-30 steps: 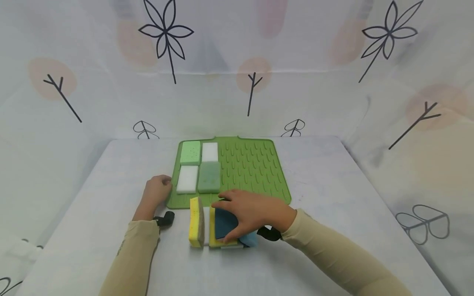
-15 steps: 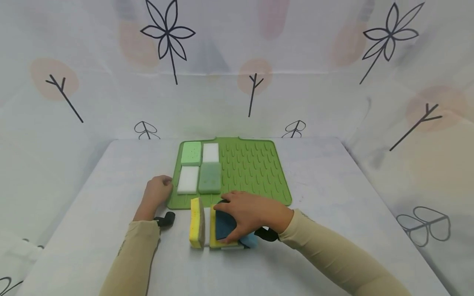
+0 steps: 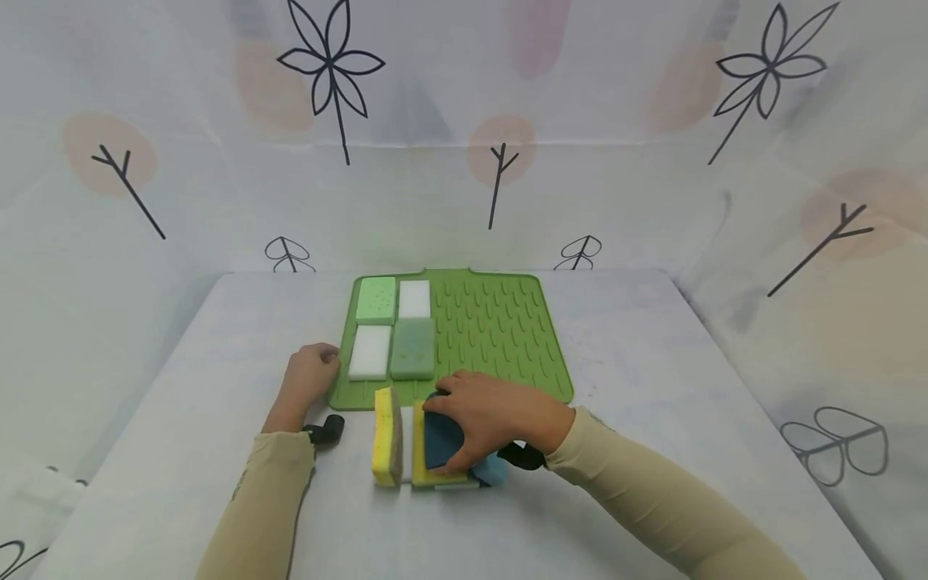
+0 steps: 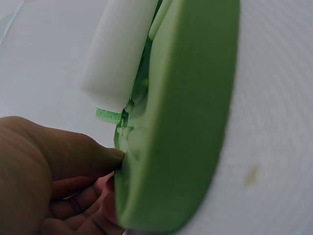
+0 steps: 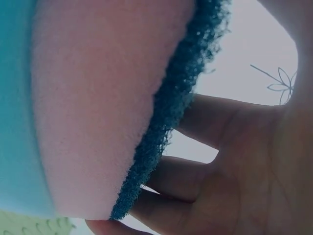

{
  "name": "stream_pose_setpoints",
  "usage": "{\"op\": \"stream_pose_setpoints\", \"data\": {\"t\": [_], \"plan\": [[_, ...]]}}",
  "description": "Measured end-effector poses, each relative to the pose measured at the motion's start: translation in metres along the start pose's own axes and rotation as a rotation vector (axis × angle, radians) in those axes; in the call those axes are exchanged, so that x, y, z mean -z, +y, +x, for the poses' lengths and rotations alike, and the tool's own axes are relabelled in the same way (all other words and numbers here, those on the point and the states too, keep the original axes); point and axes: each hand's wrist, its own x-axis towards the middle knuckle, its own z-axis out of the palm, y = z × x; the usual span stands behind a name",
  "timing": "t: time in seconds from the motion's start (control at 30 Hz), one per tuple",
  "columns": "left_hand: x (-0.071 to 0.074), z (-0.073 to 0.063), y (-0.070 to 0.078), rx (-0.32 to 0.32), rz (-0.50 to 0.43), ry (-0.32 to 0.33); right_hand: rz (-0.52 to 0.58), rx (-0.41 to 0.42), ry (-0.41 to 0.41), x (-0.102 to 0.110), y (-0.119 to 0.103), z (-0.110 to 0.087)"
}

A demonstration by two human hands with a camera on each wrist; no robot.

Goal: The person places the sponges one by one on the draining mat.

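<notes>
In the head view my right hand [image 3: 493,415] grips a scouring sponge with a dark blue rough face [image 3: 442,441]. Thumb and fingers span its near and far edges. The right wrist view shows that sponge's pinkish foam [image 5: 102,98] and its blue scouring layer. Around it stand a yellow-edged sponge [image 3: 420,477], a light blue one [image 3: 490,469] partly hidden by the hand, and an upright yellow sponge [image 3: 387,439]. My left hand [image 3: 308,379] pinches the left rim of the green ridged mat [image 3: 500,330], thumb on top, as the left wrist view shows.
On the mat's left half lie a light green sponge [image 3: 376,300], two white sponges, one at the back [image 3: 415,299] and one nearer [image 3: 370,353], and a darker green sponge [image 3: 413,349]. A white cloth [image 3: 616,483] covers the table. Patterned fabric walls enclose it.
The fingers of my right hand have drawn in slightly around the dark blue-faced sponge. My left hand has stayed at the mat's rim, and the other sponges stand as before.
</notes>
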Motion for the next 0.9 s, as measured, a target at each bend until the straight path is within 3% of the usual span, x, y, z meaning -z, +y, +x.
{"op": "stream_pose_setpoints", "data": {"t": [0.47,0.9], "plan": [[0.000,0.002,-0.002,-0.010,-0.005,0.015,-0.025,0.016,0.079,0.009,0.007,-0.001],[-0.001,0.002,-0.002,0.001,-0.001,0.016,0.002,0.063,0.240,0.011,0.022,0.002]]}}
